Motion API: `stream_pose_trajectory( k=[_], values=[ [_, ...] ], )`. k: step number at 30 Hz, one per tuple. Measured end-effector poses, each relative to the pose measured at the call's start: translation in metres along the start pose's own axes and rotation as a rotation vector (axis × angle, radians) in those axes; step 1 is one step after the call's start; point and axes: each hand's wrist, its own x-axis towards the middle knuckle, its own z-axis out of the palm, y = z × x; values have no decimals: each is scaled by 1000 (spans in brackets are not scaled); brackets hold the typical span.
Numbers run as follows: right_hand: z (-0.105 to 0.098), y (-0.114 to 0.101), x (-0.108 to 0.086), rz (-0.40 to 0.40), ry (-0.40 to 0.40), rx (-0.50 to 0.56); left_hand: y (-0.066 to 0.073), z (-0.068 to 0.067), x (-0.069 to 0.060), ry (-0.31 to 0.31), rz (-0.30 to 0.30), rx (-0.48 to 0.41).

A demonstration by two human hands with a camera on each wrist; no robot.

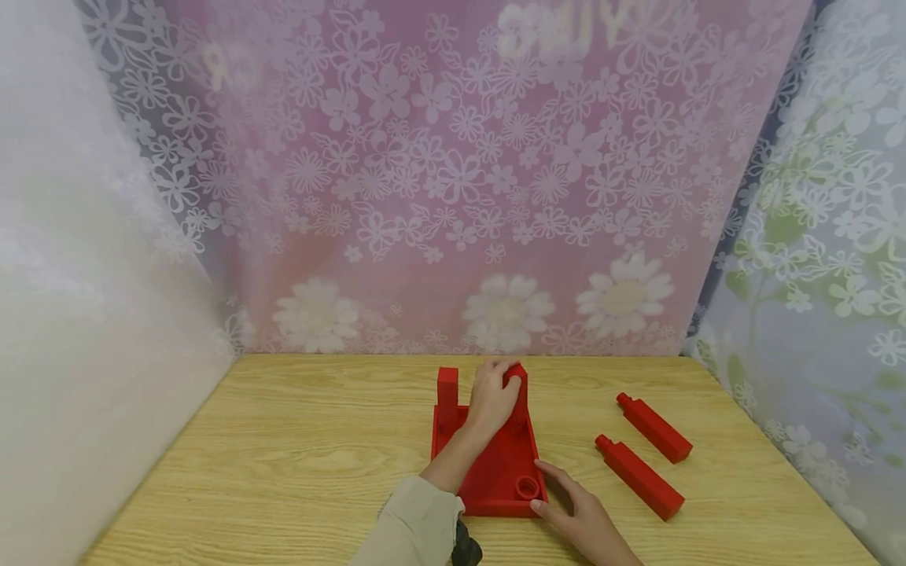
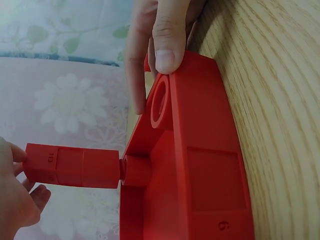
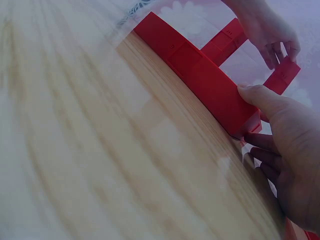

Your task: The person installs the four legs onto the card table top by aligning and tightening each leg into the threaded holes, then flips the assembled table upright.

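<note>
A shallow red tray-like base (image 1: 495, 509) with raised rims lies on the table. Two red square legs stand upright at its far corners: a left leg (image 1: 447, 397) and a right leg (image 2: 75, 165). My left hand (image 1: 490, 402) reaches across the base and grips the right leg's top by its fingertips. That leg's narrow neck meets a round corner socket in the left wrist view. At the near right corner, my right hand (image 1: 583, 523) holds the base between thumb and fingers, beside a bare round socket (image 1: 527, 488). My left forearm hides the near left corner.
Two loose red legs with narrow knobbed ends, one farther back (image 1: 654, 428) and one nearer (image 1: 640, 478), lie on the wooden table (image 1: 318, 456) to the right. Flowered cloth (image 1: 453, 196) hangs behind the table, with more sheeting on both sides.
</note>
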Motion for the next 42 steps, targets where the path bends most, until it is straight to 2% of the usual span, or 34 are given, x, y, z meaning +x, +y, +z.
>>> stream_pose_trajectory(
  k=[7,13,16,19,22,24,33,42],
  values=[
    [0,0,0,-4,3,-2,4,5,-1,1,12,22],
    [1,1,1,-9,4,-2,2,11,-3,48,41,51],
    [1,2,1,-11,3,0,-1,13,-4,67,27,31],
    [1,1,1,-7,-2,-2,-2,14,-3,68,-17,-31],
    [0,0,0,0,-4,-1,-2,14,-3,59,-53,-90],
    [0,0,0,2,-3,-1,-2,13,-3,47,-59,-97],
    [0,-1,0,1,2,-8,1,8,-2,14,-10,4],
    [1,2,1,-12,6,-5,2,9,-3,-21,-11,7]
  ],
)
